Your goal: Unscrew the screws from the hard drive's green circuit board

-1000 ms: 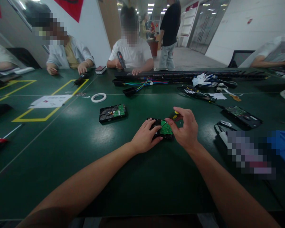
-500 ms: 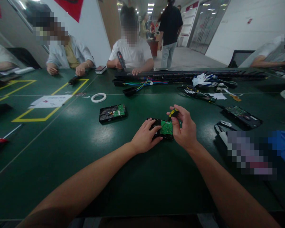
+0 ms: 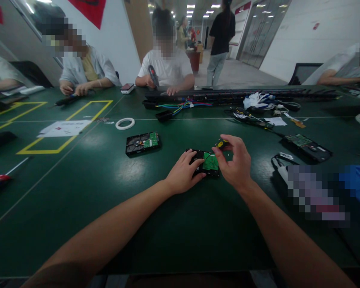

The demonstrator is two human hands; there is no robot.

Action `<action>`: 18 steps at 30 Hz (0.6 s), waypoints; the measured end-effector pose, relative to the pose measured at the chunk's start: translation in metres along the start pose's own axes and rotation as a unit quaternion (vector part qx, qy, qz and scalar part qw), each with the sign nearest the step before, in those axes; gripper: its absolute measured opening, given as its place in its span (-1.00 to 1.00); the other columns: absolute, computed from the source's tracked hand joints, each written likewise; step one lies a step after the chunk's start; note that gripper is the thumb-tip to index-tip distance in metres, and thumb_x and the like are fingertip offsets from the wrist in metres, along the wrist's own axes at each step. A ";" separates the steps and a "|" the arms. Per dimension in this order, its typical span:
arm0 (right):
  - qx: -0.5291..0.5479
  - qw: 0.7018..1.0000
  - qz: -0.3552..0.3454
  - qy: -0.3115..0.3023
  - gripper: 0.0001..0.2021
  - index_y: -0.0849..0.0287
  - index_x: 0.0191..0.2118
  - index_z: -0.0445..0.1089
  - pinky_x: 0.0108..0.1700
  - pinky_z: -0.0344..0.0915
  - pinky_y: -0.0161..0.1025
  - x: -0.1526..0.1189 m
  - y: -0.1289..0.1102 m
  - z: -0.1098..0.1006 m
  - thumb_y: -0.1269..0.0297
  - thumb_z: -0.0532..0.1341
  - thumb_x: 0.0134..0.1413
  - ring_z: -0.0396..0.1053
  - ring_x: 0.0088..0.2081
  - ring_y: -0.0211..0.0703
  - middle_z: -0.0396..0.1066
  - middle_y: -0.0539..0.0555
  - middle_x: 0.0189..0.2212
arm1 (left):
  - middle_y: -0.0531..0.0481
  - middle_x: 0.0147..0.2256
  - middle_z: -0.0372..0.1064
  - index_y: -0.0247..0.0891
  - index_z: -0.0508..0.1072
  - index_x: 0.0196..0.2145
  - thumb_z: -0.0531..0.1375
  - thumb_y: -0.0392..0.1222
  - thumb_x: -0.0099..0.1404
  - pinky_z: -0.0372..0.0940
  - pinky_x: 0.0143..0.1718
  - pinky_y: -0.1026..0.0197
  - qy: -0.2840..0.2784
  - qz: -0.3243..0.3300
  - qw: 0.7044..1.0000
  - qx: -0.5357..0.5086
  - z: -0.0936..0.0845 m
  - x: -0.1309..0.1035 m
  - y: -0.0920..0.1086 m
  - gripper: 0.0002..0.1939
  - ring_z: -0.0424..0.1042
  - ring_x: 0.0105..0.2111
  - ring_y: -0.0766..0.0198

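A hard drive point(image 3: 210, 161) with a green circuit board lies on the green table in front of me. My left hand point(image 3: 184, 172) holds its left part, fingers reaching over the top and the thumb at the near edge, covering much of that end. Between the fingertips of my right hand point(image 3: 235, 162) is a screwdriver point(image 3: 221, 143) with a yellow and black handle. It is tilted, its thin shaft slanting down and left over the drive towards my left fingers. I cannot tell exactly where the tip rests.
To the left lie a second hard drive point(image 3: 143, 143), a white ring point(image 3: 125, 123) and a red-handled screwdriver point(image 3: 0, 183). Another drive point(image 3: 306, 147) is at the right, near a blue bin point(image 3: 358, 184). Black bars, wires and gloves point(image 3: 256, 101) line the back. Co-workers sit opposite.
My right hand and the screwdriver handle have shifted slightly right, with the fingers repositioned. My left hand and the drive stay put. A co-worker at the far left has brought both hands together.
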State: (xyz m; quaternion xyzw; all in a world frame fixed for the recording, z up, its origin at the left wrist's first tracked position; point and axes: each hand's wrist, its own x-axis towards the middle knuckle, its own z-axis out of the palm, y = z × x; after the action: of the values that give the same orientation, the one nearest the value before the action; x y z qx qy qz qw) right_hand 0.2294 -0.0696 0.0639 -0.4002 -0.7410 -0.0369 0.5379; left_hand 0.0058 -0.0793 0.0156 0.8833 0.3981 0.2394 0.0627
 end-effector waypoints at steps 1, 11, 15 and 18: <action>0.011 1.000 0.004 -0.007 -0.50 -0.10 0.32 0.28 -0.01 0.61 0.05 -0.001 0.001 0.001 0.34 0.30 0.33 0.56 -0.03 0.00 0.48 0.12 0.11 | -0.31 0.40 0.16 -0.19 0.38 0.30 0.27 0.05 0.51 0.06 0.47 -0.39 0.001 -0.002 1.000 -0.001 0.000 0.000 0.000 -0.48 0.02 0.51 -0.25; 0.021 1.000 -0.006 -0.023 -0.47 -0.11 0.35 0.27 0.00 0.62 0.08 -0.001 -0.003 0.000 0.33 0.28 0.33 0.49 0.08 0.07 0.43 0.16 0.13 | -0.34 0.40 0.16 -0.22 0.38 0.30 0.27 0.07 0.51 0.07 0.47 -0.38 0.003 0.001 1.000 0.011 0.003 0.001 -0.001 -0.47 0.04 0.50 -0.26; 0.001 1.000 -0.006 -0.015 -0.50 -0.14 0.31 0.33 -0.01 0.60 0.08 0.001 -0.003 -0.002 0.33 0.30 0.32 0.48 0.03 0.05 0.45 0.12 0.04 | -0.33 0.39 0.17 -0.21 0.37 0.31 0.26 0.07 0.51 0.06 0.47 -0.38 0.002 0.003 1.000 0.014 0.004 0.000 -0.002 -0.46 0.03 0.50 -0.25; 0.017 0.999 0.011 -0.038 -0.49 -0.16 0.36 0.27 0.08 0.57 0.10 0.000 0.000 -0.002 0.37 0.22 0.38 0.52 0.05 0.03 0.47 0.10 0.13 | -0.34 0.39 0.17 -0.21 0.37 0.30 0.26 0.07 0.51 0.05 0.47 -0.38 -0.001 0.002 1.000 0.012 0.002 0.000 -0.002 -0.47 0.02 0.50 -0.26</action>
State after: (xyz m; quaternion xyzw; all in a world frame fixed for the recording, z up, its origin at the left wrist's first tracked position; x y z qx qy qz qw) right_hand 0.2307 -0.0705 0.0647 -0.4008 -0.7567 -0.0033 0.5165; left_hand 0.0059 -0.0779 0.0132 0.8849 0.3995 0.2338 0.0518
